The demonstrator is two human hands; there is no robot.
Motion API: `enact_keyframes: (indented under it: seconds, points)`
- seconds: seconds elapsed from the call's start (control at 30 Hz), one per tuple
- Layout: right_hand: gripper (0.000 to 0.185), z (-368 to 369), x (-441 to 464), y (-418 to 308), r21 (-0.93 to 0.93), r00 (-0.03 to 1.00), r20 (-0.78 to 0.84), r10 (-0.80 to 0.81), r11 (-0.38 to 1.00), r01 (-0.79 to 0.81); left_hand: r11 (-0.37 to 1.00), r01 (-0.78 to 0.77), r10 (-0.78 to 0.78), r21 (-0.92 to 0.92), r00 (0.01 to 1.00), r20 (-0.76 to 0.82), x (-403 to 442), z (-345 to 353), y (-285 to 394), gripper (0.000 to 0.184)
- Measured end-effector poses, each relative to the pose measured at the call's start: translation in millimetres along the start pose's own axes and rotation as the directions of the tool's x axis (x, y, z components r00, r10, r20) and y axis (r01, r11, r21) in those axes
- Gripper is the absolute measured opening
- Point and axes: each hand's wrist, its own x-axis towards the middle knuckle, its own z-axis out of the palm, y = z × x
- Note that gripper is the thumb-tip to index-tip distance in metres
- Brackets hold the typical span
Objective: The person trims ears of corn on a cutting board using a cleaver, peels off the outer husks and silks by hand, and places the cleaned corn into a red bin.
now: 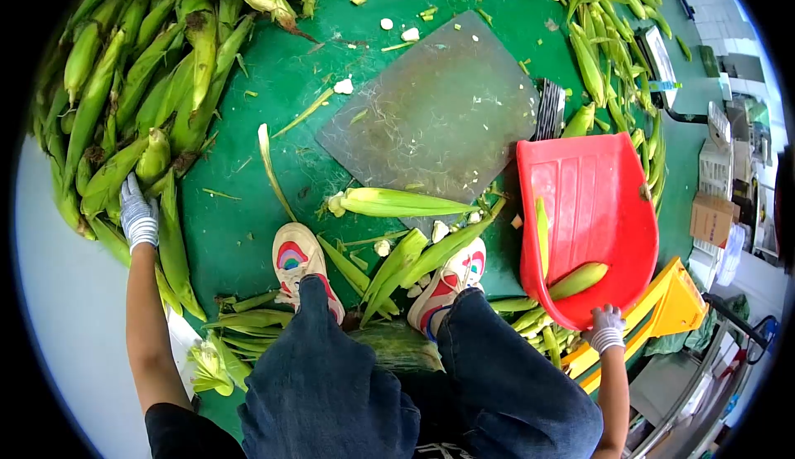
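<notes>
At the left, my left hand [138, 210], in a pale glove, reaches into the lower edge of a big heap of unhusked corn [124, 86]. Its fingers touch an ear there and are partly hidden among the husks. On the right, my right hand [606, 323], also gloved, is at the lower rim of a red plastic scoop-shaped bin [580, 202]; whether it grips the rim is too small to tell. The bin holds an ear of corn [579, 280] and a green husk leaf. Between my feet and a grey mat [439, 111] lies another ear [406, 203].
Two shoes [302, 264] stand on the green floor among loose husks and white stem pieces. More corn [588, 61] lies at the upper right. A yellow plastic frame [675, 301] is beside the bin, with a cardboard box [712, 219] and shelving farther right.
</notes>
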Motion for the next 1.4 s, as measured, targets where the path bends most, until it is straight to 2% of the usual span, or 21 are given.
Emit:
enact_keyframes:
  seconds: [0.03, 0.1, 0.17, 0.2, 0.27, 0.33, 0.4, 0.43, 0.53, 0.57, 0.6, 0.63, 0.73, 0.77, 0.87, 0.93, 1.0, 1.07, 1.2, 1.3, 1.4]
  points:
    - [0.053, -30.1, -8.0, -13.9, 0.031, 0.996, -0.034, -0.078, 0.996, 0.079, 0.997, -0.007, 0.004, 0.071, 0.999, 0.041, 4.1, 0.0, 1.1, 0.072]
    - [0.044, -102.4, -29.6, -66.8, 0.284, 0.753, -0.566, -0.334, 0.779, 0.559, 0.988, 0.013, -0.029, 0.151, 0.994, 0.106, 28.1, 9.6, -4.6, 0.077]
    - [0.041, -158.7, -29.5, -135.0, 0.317, 0.574, -0.663, -0.481, 0.514, 0.797, 0.990, 0.109, -0.126, 0.093, 0.969, 0.212, 59.6, -4.8, 13.2, 0.080]
    - [0.044, -170.4, -21.2, -173.2, 0.281, 0.480, -0.722, -0.498, 0.423, 0.861, 0.940, 0.037, 0.035, -0.340, 0.979, 0.203, 61.3, -6.3, 4.4, 0.079]
    - [0.056, -197.6, 0.8, -248.1, 0.122, 0.349, -0.773, -0.530, 0.416, 0.901, 0.935, 0.041, 0.074, -0.351, 0.949, 0.308, 84.1, 9.7, -15.6, 0.077]
    - [0.066, -174.8, 33.4, -330.8, 0.181, 0.487, -0.727, -0.484, 0.550, 0.816, 0.914, -0.193, 0.256, -0.358, 0.957, 0.138, 81.6, 15.4, -22.7, 0.078]
    - [0.070, -199.6, -18.9, -355.9, 0.180, 0.549, -0.359, -0.755, 0.521, 0.834, 0.886, -0.337, 0.360, -0.318, 0.933, 0.015, 53.7, -29.8, 25.5, 0.078]
    - [0.067, -195.3, -32.4, -363.0, 0.376, 0.345, -0.126, -0.930, 0.277, 0.884, 0.874, -0.388, 0.414, -0.292, 0.910, 0.033, 40.2, -58.2, 55.7, 0.072]
    - [0.030, -167.9, -1.5, -338.5, 0.327, 0.226, -0.699, -0.679, -0.022, 0.945, 0.561, -0.457, 0.552, -0.690, 0.828, -0.099, 9.8, -81.6, 135.0, 0.068]
    - [0.024, -167.0, 36.4, -330.7, 0.499, 0.544, -0.599, -0.588, 0.258, 0.828, 0.435, -0.378, 0.563, -0.817, 0.823, -0.081, 2.1, -82.2, 161.0, 0.069]
    - [0.023, -172.3, 61.3, -297.2, 0.604, 0.743, -0.593, -0.311, 0.437, 0.666, 0.474, -0.610, 0.660, -0.636, 0.724, -0.203, -13.0, -104.3, 196.9, 0.070]
    - [0.020, -172.1, 80.1, -259.5, 0.735, 0.856, -0.508, -0.096, 0.469, 0.489, 0.516, -0.609, 0.683, -0.602, 0.717, -0.140, -22.6, -114.3, 226.6, 0.073]
    - [0.031, -112.1, 158.8, -223.5, 0.509, 0.687, -0.717, 0.115, 0.760, 0.405, 0.712, -0.462, 0.628, -0.529, 0.756, 0.185, -50.1, -136.9, 316.9, 0.082]
    - [0.026, -117.9, 169.3, -212.5, 0.577, 0.571, -0.774, 0.276, 0.679, 0.454, 0.658, -0.541, 0.686, -0.525, 0.718, 0.120, -55.8, -118.8, 333.2, 0.085]
    - [0.030, -147.7, 208.7, -191.3, 0.646, 0.707, -0.663, 0.247, 0.665, 0.374, 0.599, -0.609, 0.761, -0.520, 0.634, 0.135, -76.9, -82.3, 343.4, 0.089]
    - [0.036, -168.1, 211.8, -192.6, 0.656, 0.923, -0.384, -0.006, 0.702, 0.278, 0.712, -0.546, 0.696, -0.442, 0.635, 0.336, -74.7, -80.7, 326.2, 0.088]
    - [0.039, -173.2, 204.5, -207.9, 0.750, 0.978, -0.186, 0.091, 0.656, 0.082, 0.822, -0.366, 0.560, -0.436, 0.659, 0.502, -72.6, -64.3, 287.0, 0.074]
    - [0.044, -151.8, 215.6, -215.9, 0.817, 0.961, -0.231, 0.153, 0.568, 0.105, 0.777, -0.224, 0.599, -0.589, 0.551, 0.581, -75.4, -43.6, 241.7, 0.062]
    - [0.033, -118.0, 230.7, -212.7, 0.868, 0.842, -0.441, 0.312, 0.385, 0.312, 0.587, -0.521, 0.713, -0.619, 0.695, 0.090, -90.9, -44.3, 254.3, 0.064]
    - [0.029, -131.1, 181.2, -204.4, 0.921, 0.889, -0.379, 0.257, 0.008, 0.391, 0.760, -0.336, 0.623, -0.556, 0.618, 0.479, -79.7, -88.7, 298.5, 0.070]
    - [0.021, -127.2, 95.7, -203.2, 0.771, 0.884, -0.431, 0.183, -0.435, 0.466, 0.772, -0.347, 0.612, -0.532, 0.630, 0.477, -70.3, -105.4, 304.2, 0.073]
